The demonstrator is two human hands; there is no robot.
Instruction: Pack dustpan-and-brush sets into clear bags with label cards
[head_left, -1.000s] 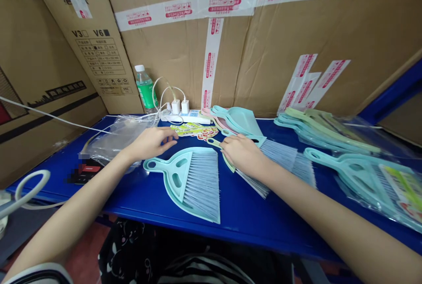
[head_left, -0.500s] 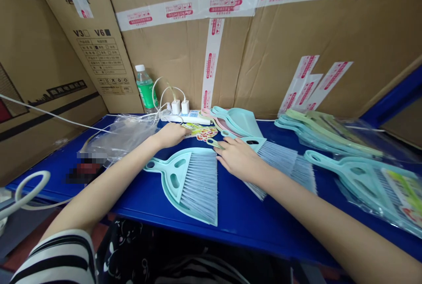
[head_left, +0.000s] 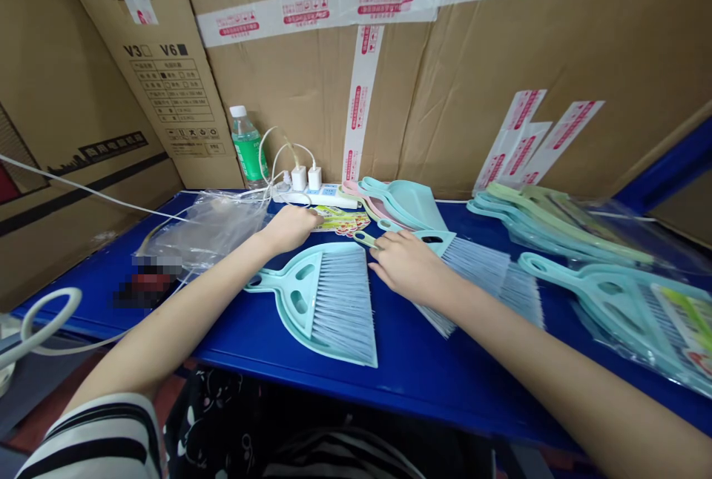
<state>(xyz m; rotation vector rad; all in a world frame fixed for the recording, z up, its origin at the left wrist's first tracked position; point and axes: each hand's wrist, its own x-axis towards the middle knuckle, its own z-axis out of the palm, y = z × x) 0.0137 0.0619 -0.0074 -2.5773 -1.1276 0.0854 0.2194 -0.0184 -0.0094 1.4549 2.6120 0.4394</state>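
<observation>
Left hand (head_left: 294,228), head view: fingers curled inward, fingertips at the left end of the printed cards (head_left: 343,221); whether they pinched a card could not be told. Right hand (head_left: 406,260): fingers bent over the green-handled brush (head_left: 365,239), beside its loop; the grip was hidden under the palm.

The cards were yellow-green with a red-and-white patterned edge and lay overlapped near the rear edge of the table (head_left: 411,382), in front of the power strip (head_left: 342,199). The brush showed a green loop pointing left and pale bristles toward the front right.

The turquoise brush-and-dustpan set (head_left: 325,305) lay flat near the front edge, handle left, grey-blue bristles right. A strip of blue surface separated it from that edge; a wider span extended toward the front right corner.

Behind the right hand, turquoise and pink dustpans (head_left: 414,201) overlapped near the rear edge. Toward the right edge, the clear bag (head_left: 617,308) contained a turquoise set and a printed card. Left of centre, the crumpled plastic (head_left: 211,234) lay near the upright bottle (head_left: 248,149).
</observation>
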